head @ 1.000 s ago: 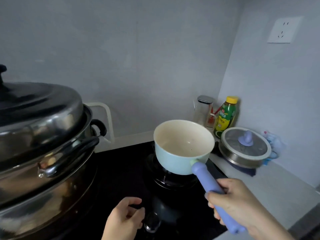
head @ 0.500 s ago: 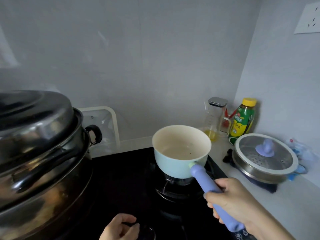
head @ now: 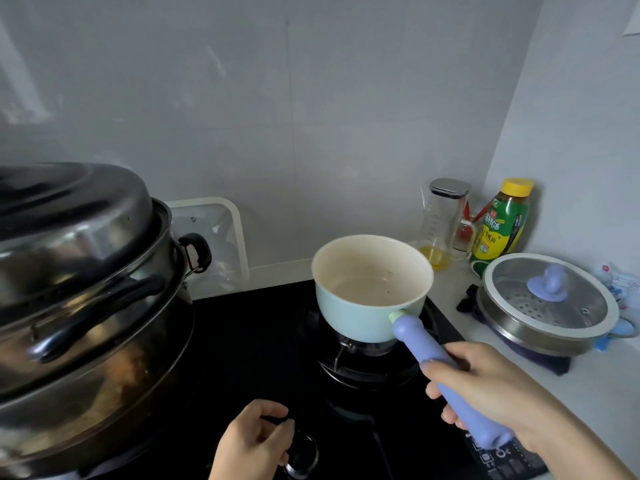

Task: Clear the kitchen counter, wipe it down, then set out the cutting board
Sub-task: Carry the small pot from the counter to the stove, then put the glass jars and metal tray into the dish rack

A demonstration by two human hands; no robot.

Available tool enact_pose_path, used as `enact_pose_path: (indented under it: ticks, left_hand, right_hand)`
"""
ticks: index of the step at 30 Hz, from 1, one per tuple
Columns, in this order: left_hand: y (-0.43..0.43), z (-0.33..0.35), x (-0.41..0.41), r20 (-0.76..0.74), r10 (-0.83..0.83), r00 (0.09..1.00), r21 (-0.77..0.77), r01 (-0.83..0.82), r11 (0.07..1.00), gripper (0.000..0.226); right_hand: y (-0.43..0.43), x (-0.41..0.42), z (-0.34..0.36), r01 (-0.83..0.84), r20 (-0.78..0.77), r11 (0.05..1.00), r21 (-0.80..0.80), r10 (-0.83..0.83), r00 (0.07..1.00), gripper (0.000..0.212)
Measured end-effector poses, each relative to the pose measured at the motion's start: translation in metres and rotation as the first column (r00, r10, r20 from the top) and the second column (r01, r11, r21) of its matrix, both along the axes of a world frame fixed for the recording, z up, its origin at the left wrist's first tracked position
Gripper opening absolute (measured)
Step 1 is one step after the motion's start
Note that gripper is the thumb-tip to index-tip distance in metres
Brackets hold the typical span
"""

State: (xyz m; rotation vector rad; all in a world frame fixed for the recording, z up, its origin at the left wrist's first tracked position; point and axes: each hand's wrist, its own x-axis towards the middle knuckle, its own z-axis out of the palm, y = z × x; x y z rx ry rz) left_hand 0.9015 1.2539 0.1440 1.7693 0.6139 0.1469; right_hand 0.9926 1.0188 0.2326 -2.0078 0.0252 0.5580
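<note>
far left, the big steel steamer pot fills the hob's edge, untouched. your left hand has slid down to the stove knob, its grip pinching the knob where a second ago the fingers hung loose above it. centre, the pale blue saucepan has dropped from the air onto the burner and looks seated there now. your right hand keeps its grip wrapped tight round the purple handle. right of that, the lidded steamer pan stands on the white tabletop, oil bottle behind. so the saucepan's off the tabletop; i'd say clearing is only begun, wiping not started, no cutting board in sight.
</note>
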Motion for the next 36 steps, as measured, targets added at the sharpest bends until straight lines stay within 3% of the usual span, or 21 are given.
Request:
enact_pose_path:
  ticks: [2, 4, 5, 8, 10, 15, 19, 22, 28, 33, 36]
  left_hand:
    - [0.0, 0.0, -0.001, 0.014, -0.006, 1.0, -0.004, 0.006, 1.0, 0.007]
    - [0.001, 0.0, -0.003, 0.024, -0.018, 1.0, 0.009, 0.017, 1.0, 0.008]
    - [0.001, 0.0, -0.005, 0.026, -0.022, 0.999, 0.016, 0.022, 1.0, 0.008]
    - [0.003, -0.001, -0.012, 0.028, -0.008, 1.0, 0.018, 0.008, 1.0, 0.009]
    - [0.005, -0.001, -0.019, 0.036, 0.025, 0.999, 0.016, -0.025, 1.0, 0.009]
    - [0.015, 0.007, -0.054, 0.069, 0.151, 0.986, -0.016, -0.15, 0.989, 0.01]
    - [0.027, 0.007, -0.111, 0.051, 0.254, 0.966, -0.052, -0.251, 0.966, 0.014]
    - [0.038, 0.002, -0.171, 0.028, 0.411, 0.911, -0.088, -0.407, 0.909, 0.012]
    - [0.038, -0.014, -0.337, 0.013, 0.748, 0.664, -0.193, -0.732, 0.653, 0.008]
    - [0.01, -0.02, -0.512, -0.02, 0.939, 0.344, -0.188, -0.924, 0.334, 0.007]
    - [-0.015, -0.024, -0.608, -0.021, 0.987, 0.157, -0.13, -0.98, 0.153, 0.009]
  right_hand:
    - [-0.003, -0.001, 0.001, 0.023, 0.13, 0.992, -0.125, -0.006, 0.991, 0.026]
    - [-0.006, -0.003, 0.005, 0.095, 0.312, 0.954, -0.285, -0.001, 0.95, 0.052]
    - [-0.007, -0.005, 0.008, 0.143, 0.404, 0.946, -0.292, -0.014, 0.914, 0.056]
    - [0.003, -0.02, 0.019, 0.188, 0.638, 0.982, -0.03, -0.126, 0.76, 0.043]
    - [0.021, -0.032, 0.021, 0.057, 0.695, 0.99, 0.127, -0.13, 0.707, 0.029]
    - [0.08, -0.053, -0.015, -0.315, 0.538, 0.912, 0.262, 0.133, 0.833, 0.012]
    - [0.12, -0.081, -0.066, -0.511, 0.396, 0.852, 0.117, 0.431, 0.811, 0.013]
    - [0.151, -0.121, -0.094, -0.648, 0.284, 0.761, 0.034, 0.614, 0.736, 0.014]
    - [0.205, -0.234, -0.117, -0.836, 0.237, 0.543, -0.078, 0.825, 0.513, 0.015]
    - [0.238, -0.372, -0.119, -0.907, 0.22, 0.398, -0.137, 0.905, 0.364, 0.015]
    - [0.249, -0.457, -0.12, -0.954, 0.206, 0.261, -0.145, 0.951, 0.229, 0.017]
